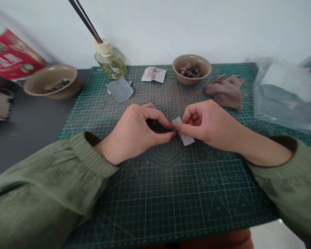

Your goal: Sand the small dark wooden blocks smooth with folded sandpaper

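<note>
Over the middle of the green cutting mat [168, 200], my left hand [142, 128] and my right hand [207, 124] meet fingertip to fingertip. A small pale rectangular piece [187, 139] is pinched between the thumb and fingers of my right hand. The thumb and forefinger of my left hand close at its left edge, where something small and dark may sit, too small to make out. Behind my hands lie a grey square sheet [120, 89] and a creased, stained white paper [153, 74].
A bowl of dark chunks [191, 81] stands at the back, beside a crumpled brown cloth [226, 91]. A reed diffuser [111, 62] is back left, near another bowl [54, 91] and a red packet [14, 55]. A clear plastic bag [287, 97] lies right.
</note>
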Motion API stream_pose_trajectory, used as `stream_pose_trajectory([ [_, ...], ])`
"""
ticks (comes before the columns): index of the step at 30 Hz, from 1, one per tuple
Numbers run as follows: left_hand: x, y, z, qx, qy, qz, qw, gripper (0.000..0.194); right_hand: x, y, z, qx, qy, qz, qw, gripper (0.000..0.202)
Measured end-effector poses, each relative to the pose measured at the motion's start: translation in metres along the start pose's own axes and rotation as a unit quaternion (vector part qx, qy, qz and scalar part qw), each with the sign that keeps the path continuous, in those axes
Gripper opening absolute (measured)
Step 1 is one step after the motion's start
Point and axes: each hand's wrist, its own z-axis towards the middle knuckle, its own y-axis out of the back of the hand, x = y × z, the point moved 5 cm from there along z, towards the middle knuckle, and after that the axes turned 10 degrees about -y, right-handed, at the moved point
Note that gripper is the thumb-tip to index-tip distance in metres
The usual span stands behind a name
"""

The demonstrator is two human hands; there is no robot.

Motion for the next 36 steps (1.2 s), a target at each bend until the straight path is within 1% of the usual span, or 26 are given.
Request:
stream_pose_trajectory([
  [3, 0.0001, -0.0004, 0.0004, 0.002, 0.002, -0.002, 1.000, 0.003, -0.0003, -0.0002, 0.0003, 0.007, -0.001, -0.010, 1.000, 0.027],
  [8, -0.0009, 0.0003, 0.0005, -0.001, -0.005, 0.006, 1.000, 0.002, 0.0000, 0.0023, 0.0003, -0.019, 0.005, -0.022, 1.000, 0.024],
  [12, -0.0003, 0.0002, 0.0008, 0.003, -0.009, -0.001, 1.000, 0.002, 0.0006, 0.0009, -0.0005, -0.003, 0.003, -0.032, 0.999, 0.028],
  [15, 0.0000, 0.0003, 0.0014, 0.003, -0.010, 0.004, 1.000, 0.003, 0.0004, 0.0018, -0.0005, -0.009, 0.002, -0.023, 1.000, 0.025],
  [18, -0.0004, -0.0004, 0.0016, 0.007, -0.011, 0.005, 1.000, 0.002, 0.0006, 0.0010, -0.0005, 0.004, 0.008, -0.025, 1.000, 0.025],
  [22, 0.0004, -0.0005, 0.0014, 0.009, -0.011, 0.005, 1.000, 0.003, -0.0002, 0.0033, -0.0003, -0.015, 0.007, -0.031, 0.999, 0.025],
  [24, 0.0010, 0.0001, 0.0015, 0.012, -0.012, 0.008, 1.000, 0.004, -0.0008, 0.0029, -0.0004, -0.010, 0.007, -0.033, 0.999, 0.025],
  [26, 0.0002, 0.0003, 0.0019, 0.024, -0.020, 0.011, 0.999, 0.005, -0.0014, 0.0019, -0.0007, 0.001, 0.009, -0.035, 0.999, 0.027],
  [29, -0.0029, 0.0017, 0.0022, 0.035, -0.035, 0.018, 0.999, 0.005, -0.0024, 0.0022, -0.0014, 0.001, 0.007, -0.038, 0.999, 0.028],
  [36, -0.0069, 0.0055, 0.0017, 0.020, -0.050, 0.029, 0.998, 0.006, -0.0019, 0.0034, -0.0017, -0.003, 0.015, -0.041, 0.999, 0.026],
])
